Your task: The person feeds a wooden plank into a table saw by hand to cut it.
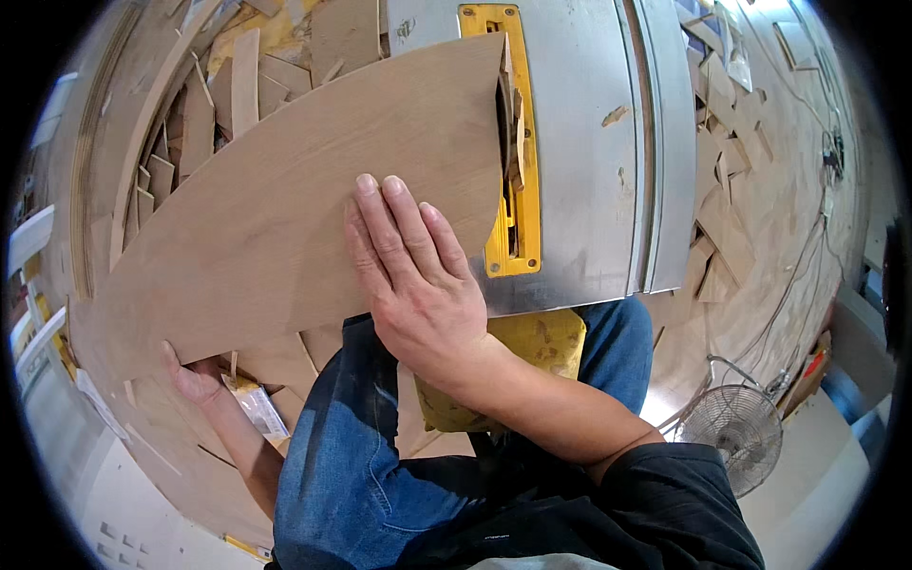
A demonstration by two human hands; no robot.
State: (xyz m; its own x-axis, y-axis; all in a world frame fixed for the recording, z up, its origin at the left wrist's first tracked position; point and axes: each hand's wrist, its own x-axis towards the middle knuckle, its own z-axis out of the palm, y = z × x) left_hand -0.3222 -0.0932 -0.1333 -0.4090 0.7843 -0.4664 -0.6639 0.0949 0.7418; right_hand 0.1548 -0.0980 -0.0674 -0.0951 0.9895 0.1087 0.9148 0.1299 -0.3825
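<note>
A large brown wooden panel (285, 199) with a curved far edge lies partly over a grey metal saw table (579, 123) and reaches out past its left side. My right hand (418, 266) rests flat on the panel's top, fingers stretched out and close together. At the panel's near left edge, my left hand (198, 382) grips it with the thumb up at the edge; its other fingers are mostly hidden underneath. The panel's right end sits beside a yellow slot insert (525, 218) in the table. Thin wood slivers (518, 138) stand in the slot, and no blade can be made out.
Wooden offcuts (198, 119) are heaped at the far left, and more scraps (727, 218) lie on the floor to the right. A wire-cage fan (731, 432) stands at lower right near loose cables (807, 256). A yellow stool (532, 361) is between my legs.
</note>
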